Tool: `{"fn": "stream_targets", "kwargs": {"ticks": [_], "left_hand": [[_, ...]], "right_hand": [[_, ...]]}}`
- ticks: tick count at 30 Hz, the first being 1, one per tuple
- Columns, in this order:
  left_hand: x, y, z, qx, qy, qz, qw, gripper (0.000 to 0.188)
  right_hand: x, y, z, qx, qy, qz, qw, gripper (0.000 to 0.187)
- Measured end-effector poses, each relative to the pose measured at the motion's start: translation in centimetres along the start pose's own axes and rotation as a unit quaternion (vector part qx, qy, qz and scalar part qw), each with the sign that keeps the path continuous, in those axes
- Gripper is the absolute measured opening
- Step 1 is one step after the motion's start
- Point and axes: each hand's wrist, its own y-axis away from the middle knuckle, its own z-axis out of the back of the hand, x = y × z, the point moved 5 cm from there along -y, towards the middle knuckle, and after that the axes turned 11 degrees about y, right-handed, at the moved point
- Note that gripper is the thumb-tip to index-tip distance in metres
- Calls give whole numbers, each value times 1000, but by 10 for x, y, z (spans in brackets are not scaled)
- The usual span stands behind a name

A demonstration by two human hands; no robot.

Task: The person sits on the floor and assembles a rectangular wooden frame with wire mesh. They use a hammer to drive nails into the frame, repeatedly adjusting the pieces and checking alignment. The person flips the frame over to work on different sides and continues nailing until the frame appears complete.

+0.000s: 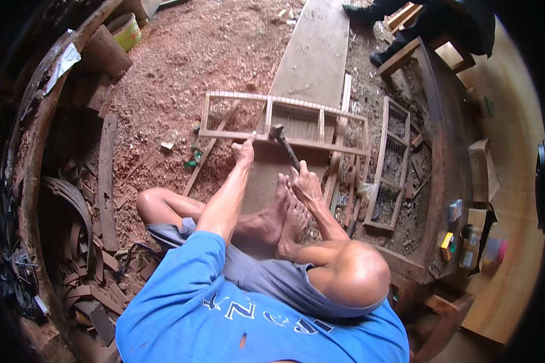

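A long wooden frame (321, 145) with crossbars and mesh along its far side lies across a board in front of me. At its near rail, my left hand (244, 152) is closed on the wood; any small thing between the fingertips is too small to make out. My right hand (307, 183) grips a hammer (289, 152) by its dark handle. The hammer's head is close to the near rail, just right of my left hand; whether it touches cannot be seen. My bare feet rest below the frame, on the board.
The wide plank (312, 54) runs away from me over ground strewn with wood shavings. A second meshed frame (380, 175) lies to the right, by a wooden bench (442, 181). Wood offcuts (97, 290) lie at left. Another person's dark-clothed legs (399, 39) show at far right.
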Motion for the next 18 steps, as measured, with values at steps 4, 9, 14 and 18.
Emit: {"fn": "stream_targets", "kwargs": {"ticks": [4, 9, 14, 18], "left_hand": [[-8, 4, 0, -6, -16, -31, 999, 73], [4, 5, 3, -17, -3, -20, 1000, 70], [4, -8, 8, 7, -34, -42, 999, 71], [-30, -13, 51, 1, 148, 43, 988, 53]], "right_hand": [[-9, 4, -5, -3, -4, -7, 1000, 32], [-16, 1, -13, -13, -15, -13, 1000, 33], [-15, -12, -21, -37, -25, -1, 999, 34], [-22, -21, -42, -33, -40, -9, 999, 35]]}}
